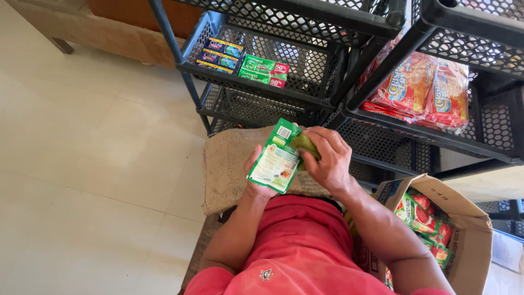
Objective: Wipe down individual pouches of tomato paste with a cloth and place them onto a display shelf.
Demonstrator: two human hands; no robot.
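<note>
Left hand (257,183) holds a green-and-white pouch (275,158) from beneath, fingers clamped on it; right hand (327,158) fingers pinch its top corner, above a burlap sack (226,169) before black mesh shelves (262,104), red-green packets filling a cardboard box (469,229) alongside.

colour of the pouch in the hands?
Green pouch, pale label panel; head view, held by both hands.

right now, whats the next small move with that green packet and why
Probably finish the wipe, then lift the packet toward the rack. The left hand holds it from behind while the right hand presses a green cloth on its top edge. Other small packs already sit on a shelf just above, and the box holds more.
</note>
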